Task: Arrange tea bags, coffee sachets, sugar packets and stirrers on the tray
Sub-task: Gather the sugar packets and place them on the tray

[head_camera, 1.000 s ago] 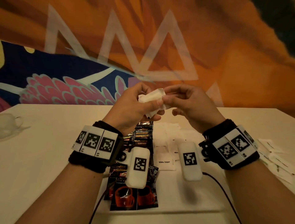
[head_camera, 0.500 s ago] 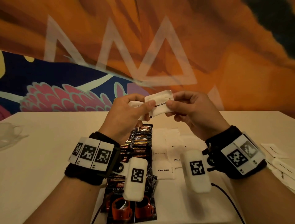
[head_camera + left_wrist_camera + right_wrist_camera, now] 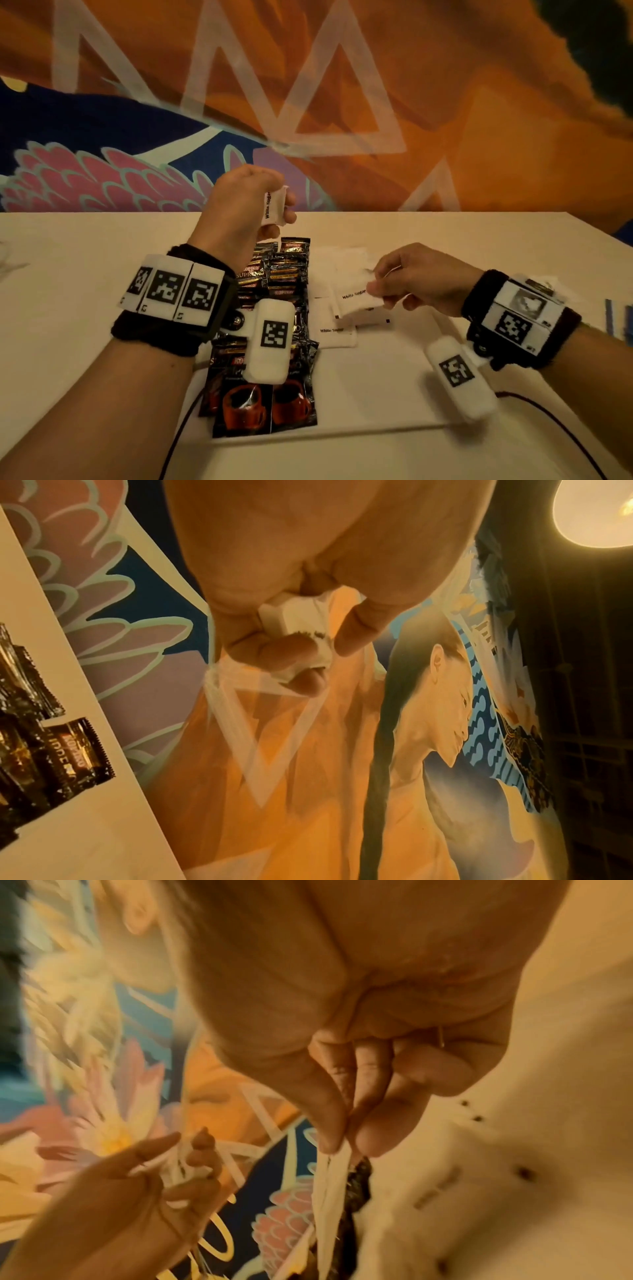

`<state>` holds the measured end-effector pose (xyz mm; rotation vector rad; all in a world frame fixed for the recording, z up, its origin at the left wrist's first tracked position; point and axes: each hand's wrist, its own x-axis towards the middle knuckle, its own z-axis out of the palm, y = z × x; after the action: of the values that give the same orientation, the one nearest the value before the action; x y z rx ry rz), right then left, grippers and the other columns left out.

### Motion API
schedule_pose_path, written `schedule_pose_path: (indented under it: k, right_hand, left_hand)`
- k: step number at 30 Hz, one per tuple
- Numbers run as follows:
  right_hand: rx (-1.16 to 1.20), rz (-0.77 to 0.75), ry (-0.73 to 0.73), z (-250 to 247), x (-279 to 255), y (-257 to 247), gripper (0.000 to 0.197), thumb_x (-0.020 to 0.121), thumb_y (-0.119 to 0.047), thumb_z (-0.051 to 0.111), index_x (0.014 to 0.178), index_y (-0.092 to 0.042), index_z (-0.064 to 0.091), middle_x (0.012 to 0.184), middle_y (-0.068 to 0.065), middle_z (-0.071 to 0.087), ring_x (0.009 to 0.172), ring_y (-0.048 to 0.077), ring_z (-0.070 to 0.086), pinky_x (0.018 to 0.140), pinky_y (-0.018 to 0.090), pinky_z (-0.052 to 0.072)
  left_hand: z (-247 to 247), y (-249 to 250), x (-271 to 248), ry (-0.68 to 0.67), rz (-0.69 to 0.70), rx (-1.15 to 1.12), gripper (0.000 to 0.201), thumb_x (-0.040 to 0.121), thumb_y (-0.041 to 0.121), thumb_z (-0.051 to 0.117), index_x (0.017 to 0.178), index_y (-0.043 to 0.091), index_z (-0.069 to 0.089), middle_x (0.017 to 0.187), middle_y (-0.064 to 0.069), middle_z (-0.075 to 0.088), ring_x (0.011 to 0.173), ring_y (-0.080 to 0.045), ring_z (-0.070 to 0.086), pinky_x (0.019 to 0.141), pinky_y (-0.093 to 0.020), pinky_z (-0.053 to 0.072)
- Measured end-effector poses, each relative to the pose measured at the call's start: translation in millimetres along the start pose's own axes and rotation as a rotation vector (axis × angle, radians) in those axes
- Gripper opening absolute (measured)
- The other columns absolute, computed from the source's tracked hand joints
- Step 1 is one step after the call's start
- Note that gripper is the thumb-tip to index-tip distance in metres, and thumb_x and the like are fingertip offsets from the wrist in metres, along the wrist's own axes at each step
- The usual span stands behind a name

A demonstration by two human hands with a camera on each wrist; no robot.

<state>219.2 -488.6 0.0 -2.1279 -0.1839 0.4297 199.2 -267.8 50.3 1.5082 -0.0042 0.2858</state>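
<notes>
My left hand (image 3: 270, 205) is raised above the table and grips a small stack of white sugar packets (image 3: 273, 208), also seen bunched in its fingers (image 3: 298, 631). My right hand (image 3: 380, 286) is low over the white tray (image 3: 370, 387) and pinches one white sugar packet (image 3: 358, 298) by its edge, thumb against fingers (image 3: 339, 1139). Under it lie more white sugar packets (image 3: 334, 329) in a row. Dark coffee sachets (image 3: 274, 284) overlap in a column at the tray's left.
The tray sits on a white table (image 3: 85, 308) against a painted wall. Paper-wrapped items (image 3: 616, 318) lie at the far right edge. A dark cable (image 3: 548, 411) runs over the tray's front right. Coffee sachets show at the left wrist view's edge (image 3: 68, 756).
The hands were together at chest height holding the packets. Now they have parted: the right hand has dropped to the tray with one packet, the left stays up with the rest.
</notes>
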Motion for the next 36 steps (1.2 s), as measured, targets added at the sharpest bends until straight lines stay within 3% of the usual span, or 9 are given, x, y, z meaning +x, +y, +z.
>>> schedule_pose_path:
  k: [5,11,15,17,21,24,28,32,36]
  right_hand:
    - [-0.069,0.166,-0.037,1.7,-3.8,15.5,0.015,0.084,-0.011,0.072,0.072,-0.013,0.062,0.058,0.002,0.064,0.051,0.009,0.056,0.049,0.022,0.035]
    - [-0.459,0.18,0.001,13.1,-2.0,14.9,0.022,0.08,-0.023,0.074,0.069,-0.017,0.057,0.063,-0.002,0.062,0.054,0.014,0.049,0.043,0.02,0.036]
    - [-0.622,0.158,-0.003,18.4,-1.0,12.9,0.02,0.079,-0.024,0.072,0.073,-0.018,0.054,0.069,-0.002,0.06,0.065,0.015,0.054,0.057,0.023,0.045]
    - [-0.621,0.147,0.003,15.7,-0.9,11.8,0.021,0.079,-0.022,0.072,0.071,-0.018,0.053,0.07,-0.003,0.06,0.065,0.013,0.055,0.059,0.023,0.045]
    - [-0.437,0.065,0.066,0.3,-5.5,-4.3,0.023,0.082,-0.024,0.073,0.072,-0.016,0.054,0.065,-0.002,0.058,0.055,0.012,0.047,0.048,0.022,0.037]
    - [-0.159,-0.154,0.158,-7.0,-12.4,-30.7,0.019,0.086,-0.027,0.069,0.078,-0.012,0.06,0.066,-0.002,0.061,0.057,0.011,0.049,0.05,0.025,0.037]
    - [0.191,-0.411,0.24,1.2,-15.0,-57.6,0.023,0.083,-0.027,0.071,0.09,-0.006,0.068,0.078,0.003,0.067,0.065,0.011,0.059,0.051,0.024,0.042]
    - [0.252,-0.447,0.234,16.7,-9.9,-61.7,0.005,0.083,-0.013,0.071,0.082,-0.009,0.068,0.081,0.012,0.066,0.064,0.017,0.056,0.048,0.023,0.041]
    - [0.407,-0.377,0.206,13.8,-10.1,-56.4,0.018,0.08,-0.001,0.071,0.075,-0.012,0.057,0.075,0.013,0.063,0.058,0.017,0.06,0.05,0.024,0.04]
  left_hand:
    - [3.2,0.8,-3.1,-0.071,-0.035,-0.012,0.016,0.093,0.004,0.04,0.101,0.012,0.051,0.084,-0.011,0.062,0.067,-0.021,0.061,0.048,-0.025,0.044]
    - [4.8,0.5,-2.7,-0.101,-0.053,0.0,0.015,0.095,-0.001,0.04,0.101,0.01,0.049,0.089,-0.014,0.066,0.072,-0.023,0.067,0.053,-0.028,0.053]
    - [5.8,-0.9,-4.1,-0.122,-0.049,0.032,0.015,0.097,0.001,0.044,0.111,0.007,0.047,0.096,-0.014,0.07,0.087,-0.03,0.071,0.068,-0.036,0.059]
    - [5.5,-0.9,-5.9,-0.144,-0.051,0.028,0.02,0.098,0.003,0.046,0.118,0.003,0.045,0.098,-0.015,0.07,0.086,-0.028,0.071,0.071,-0.037,0.059]
    - [3.5,-0.5,-8.3,-0.184,-0.048,-0.012,0.02,0.095,0.003,0.051,0.115,-0.001,0.05,0.107,-0.018,0.063,0.075,-0.021,0.072,0.068,-0.031,0.061]
    - [4.4,-1.2,-9.9,-0.215,-0.043,0.001,0.02,0.092,0.002,0.055,0.111,-0.003,0.056,0.111,-0.019,0.059,0.076,-0.021,0.071,0.067,-0.026,0.059]
    - [7.7,-2.4,-13.9,-0.288,-0.032,0.121,0.023,0.082,0.005,0.064,0.103,-0.003,0.061,0.096,-0.015,0.067,0.069,-0.016,0.07,0.062,-0.023,0.059]
    - [8.4,-6.3,-13.0,-0.313,-0.009,0.192,0.022,0.078,0.009,0.07,0.095,-0.003,0.063,0.089,-0.019,0.067,0.067,-0.017,0.068,0.056,-0.021,0.054]
    - [8.8,-4.4,-10.5,-0.191,-0.011,0.16,0.012,0.09,0.014,0.06,0.085,0.005,0.065,0.083,-0.009,0.067,0.064,-0.014,0.063,0.05,-0.019,0.05]
